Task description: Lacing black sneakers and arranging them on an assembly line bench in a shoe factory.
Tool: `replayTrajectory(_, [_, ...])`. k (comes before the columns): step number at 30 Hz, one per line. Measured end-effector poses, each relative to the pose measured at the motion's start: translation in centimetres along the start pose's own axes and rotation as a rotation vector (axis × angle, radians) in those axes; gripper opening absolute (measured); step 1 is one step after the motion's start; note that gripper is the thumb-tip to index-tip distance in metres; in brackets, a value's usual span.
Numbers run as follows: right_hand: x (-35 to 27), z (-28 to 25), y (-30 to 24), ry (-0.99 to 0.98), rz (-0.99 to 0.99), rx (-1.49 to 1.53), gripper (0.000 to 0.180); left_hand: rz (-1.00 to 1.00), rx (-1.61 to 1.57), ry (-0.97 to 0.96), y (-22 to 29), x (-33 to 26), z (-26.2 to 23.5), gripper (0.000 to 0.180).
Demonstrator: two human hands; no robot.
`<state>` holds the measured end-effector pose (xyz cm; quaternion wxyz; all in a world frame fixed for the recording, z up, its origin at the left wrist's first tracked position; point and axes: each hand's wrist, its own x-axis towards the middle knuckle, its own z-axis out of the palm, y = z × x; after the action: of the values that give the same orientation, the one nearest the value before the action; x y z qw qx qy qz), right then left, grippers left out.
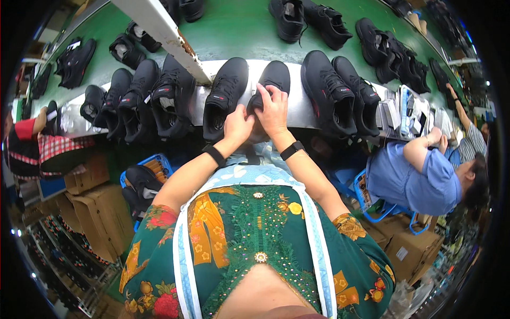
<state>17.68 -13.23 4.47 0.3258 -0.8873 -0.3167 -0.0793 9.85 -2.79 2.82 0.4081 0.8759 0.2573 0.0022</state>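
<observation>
A black lace-up sneaker (277, 74) stands on the metal ledge in front of me, toe pointing away. My right hand (273, 110) grips its tongue and collar from above, fingers bent over the opening. Closed in a pinch, my left hand (238, 125) is at the left side of the same shoe's collar. What lies between those fingertips is hidden. Just left of it stands another black sneaker (231, 80), toe also away from me, with its opening near my left wrist.
More black sneakers (139, 95) line the ledge at left, and a pair (328, 87) stands at right. A green conveyor belt (239, 32) carries others beyond a white metal post (162, 37). Co-workers sit at right and stand at left. Cardboard boxes (103, 218) are stacked at lower left.
</observation>
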Motion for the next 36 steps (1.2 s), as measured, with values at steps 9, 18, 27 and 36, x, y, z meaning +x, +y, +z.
replayTrajectory(9, [-3.5, -1.3, -2.6, -0.455, 0.381, 0.086, 0.018, 0.009, -0.059, -0.082, -0.2, 1.3, 0.6, 0.027])
replayTrajectory(18, [-3.6, 3.5, 0.1, -0.149, 0.848, 0.471, 0.022, 0.205, -0.165, -0.187, -2.1, -0.6, 0.9, 0.024])
replayTrajectory(27, [-1.2, 4.9, -0.6, -0.112, 1.329, 0.168, 0.020, 0.245, -0.182, -0.316, -3.1, 0.7, 2.7, 0.020])
replayTrajectory(36, [-2.4, 5.1, -0.1, 0.062, 1.444, 0.858, 0.018, 0.125, -0.315, -0.416, -3.3, 0.7, 2.2, 0.017])
